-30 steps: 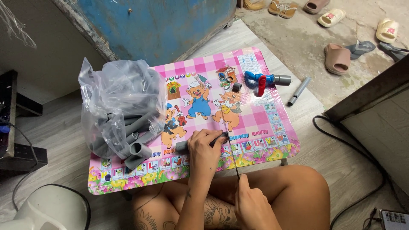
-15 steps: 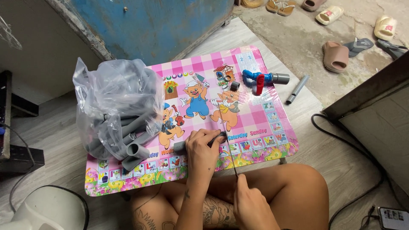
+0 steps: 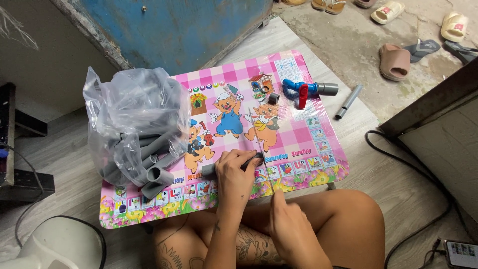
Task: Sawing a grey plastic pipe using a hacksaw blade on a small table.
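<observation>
Pink table [image 3: 298, 65]: pipe [image 3: 211, 169] lengthwise left-right under left hand [image 3: 234, 174].

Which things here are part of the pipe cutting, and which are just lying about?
In hand:
left hand pressing grey pipe piece
right hand gripping thin saw blade
pink cartoon table

Lying about:
bag of grey pipe pieces
blue tap
loose grey tube
sandals
phone

You get soft, even daylight here, brightest on the concrete beyond the far right corner of the tabletop [image 3: 298, 134]. Glare streaks the clear plastic bag [image 3: 134, 119] and the glossy surface. Shadows stay faint. Focus is sharp; the edges bend slightly.
</observation>
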